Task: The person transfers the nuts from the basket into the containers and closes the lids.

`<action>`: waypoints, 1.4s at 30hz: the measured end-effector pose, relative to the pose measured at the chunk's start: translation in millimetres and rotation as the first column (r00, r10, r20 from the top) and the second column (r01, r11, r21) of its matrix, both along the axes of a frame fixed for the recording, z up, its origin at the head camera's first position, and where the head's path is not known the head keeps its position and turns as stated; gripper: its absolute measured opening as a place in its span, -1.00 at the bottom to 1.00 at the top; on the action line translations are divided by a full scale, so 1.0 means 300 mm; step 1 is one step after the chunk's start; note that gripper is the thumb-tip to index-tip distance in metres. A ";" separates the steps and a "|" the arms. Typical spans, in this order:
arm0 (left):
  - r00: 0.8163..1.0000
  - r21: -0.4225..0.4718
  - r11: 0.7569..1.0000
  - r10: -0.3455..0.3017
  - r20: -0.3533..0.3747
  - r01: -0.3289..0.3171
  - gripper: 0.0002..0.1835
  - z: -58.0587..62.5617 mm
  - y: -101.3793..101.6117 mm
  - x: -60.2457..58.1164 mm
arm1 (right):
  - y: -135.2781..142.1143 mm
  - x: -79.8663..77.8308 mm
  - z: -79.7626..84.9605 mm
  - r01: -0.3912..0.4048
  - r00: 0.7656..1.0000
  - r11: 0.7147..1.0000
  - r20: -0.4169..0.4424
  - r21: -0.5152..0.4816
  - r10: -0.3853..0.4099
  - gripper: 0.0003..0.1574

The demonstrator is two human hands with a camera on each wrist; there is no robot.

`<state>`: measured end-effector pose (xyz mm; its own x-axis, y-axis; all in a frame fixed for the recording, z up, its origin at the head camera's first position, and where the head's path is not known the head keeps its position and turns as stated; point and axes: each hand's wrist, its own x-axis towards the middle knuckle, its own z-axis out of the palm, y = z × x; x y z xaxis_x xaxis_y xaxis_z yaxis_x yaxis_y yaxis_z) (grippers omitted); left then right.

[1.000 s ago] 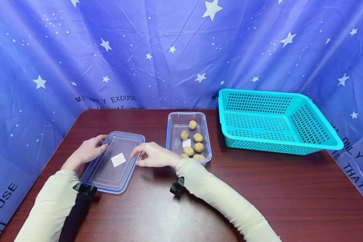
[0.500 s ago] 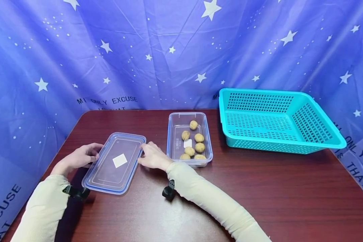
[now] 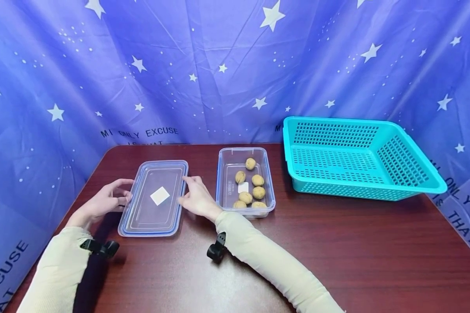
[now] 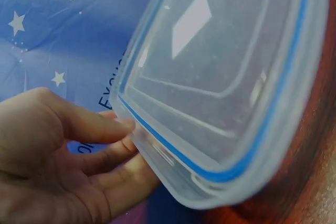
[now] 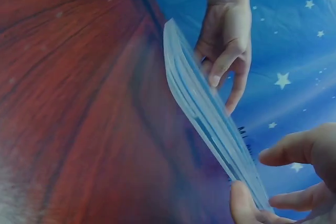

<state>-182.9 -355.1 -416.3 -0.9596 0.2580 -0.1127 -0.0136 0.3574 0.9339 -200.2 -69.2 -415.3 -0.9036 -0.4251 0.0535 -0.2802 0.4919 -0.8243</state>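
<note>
A clear plastic lid with a blue sealing ring and a white square label is held over the left part of the table. My left hand pinches its left edge; in the left wrist view the thumb lies on the ringed face and the fingers sit behind the rim. On the opposite long edge, my right hand grips between thumb and fingers. Just right of that hand stands a clear food container without a cover, with several walnuts lying inside on its bottom.
A turquoise perforated basket stands at the back right of the dark red-brown wooden table. Behind the table hangs a blue curtain with white stars. Small black cameras are strapped to both wrists.
The lid has turned from slanted to nearly straight and shifted a little away from me. My left hand has slid from the lid's far left corner down to its left side.
</note>
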 end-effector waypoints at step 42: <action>0.996 0.428 0.903 0.052 -0.068 -0.018 -0.40 0.023 0.439 -0.135 | 0.445 -0.098 0.124 0.167 0.985 0.949 0.005 -0.267 -0.172 -0.23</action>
<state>-223.5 -223.5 -409.4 -0.9701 0.2312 0.0743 0.0583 -0.0753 0.9955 -229.5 64.1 -378.1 -0.9588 -0.2342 0.1607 -0.2280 0.2974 -0.9271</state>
